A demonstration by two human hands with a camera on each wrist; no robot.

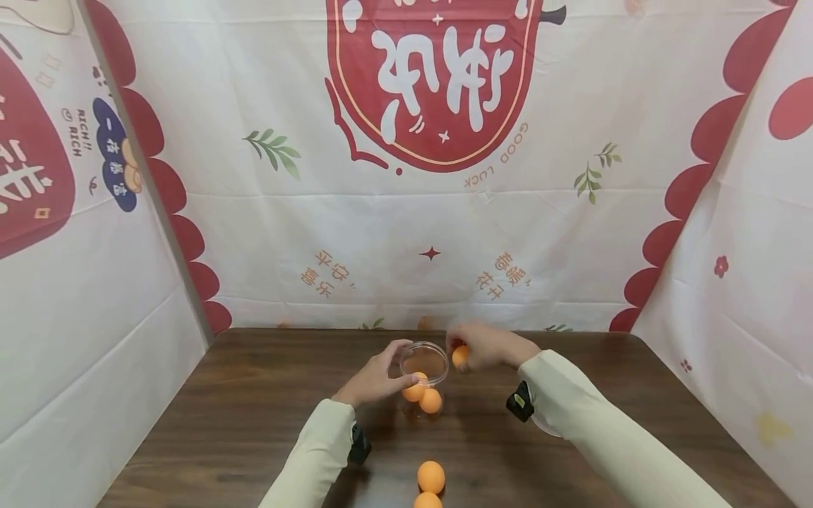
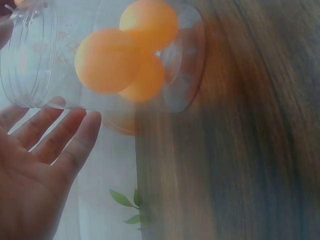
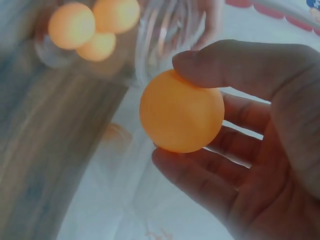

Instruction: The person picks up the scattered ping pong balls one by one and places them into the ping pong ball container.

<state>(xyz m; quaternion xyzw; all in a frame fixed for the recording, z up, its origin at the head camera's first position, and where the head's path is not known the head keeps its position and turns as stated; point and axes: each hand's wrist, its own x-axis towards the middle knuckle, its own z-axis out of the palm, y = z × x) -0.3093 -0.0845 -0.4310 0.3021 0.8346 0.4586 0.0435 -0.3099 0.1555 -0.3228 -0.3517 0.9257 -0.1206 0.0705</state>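
A clear plastic jar (image 1: pixel 425 361) stands upright on the table with its mouth uncovered. Inside it are 3 orange ping-pong balls (image 2: pixel 107 61), resting low down. My left hand (image 1: pixel 376 377) holds the jar near its rim, thumb on the near side and fingers against the wall. To the right of the mouth, my right hand (image 1: pixel 488 346) pinches another orange ping-pong ball (image 3: pixel 181 111) between thumb and fingertips. That ball is outside the jar, close to the rim.
Two more orange balls (image 1: pixel 431 478) lie in a line on the dark wooden table (image 1: pixel 254 416) toward the near edge. Under the right forearm, part of a clear round object (image 1: pixel 547 426) shows. Printed white cloth (image 1: pixel 286 233) encloses the back and sides.
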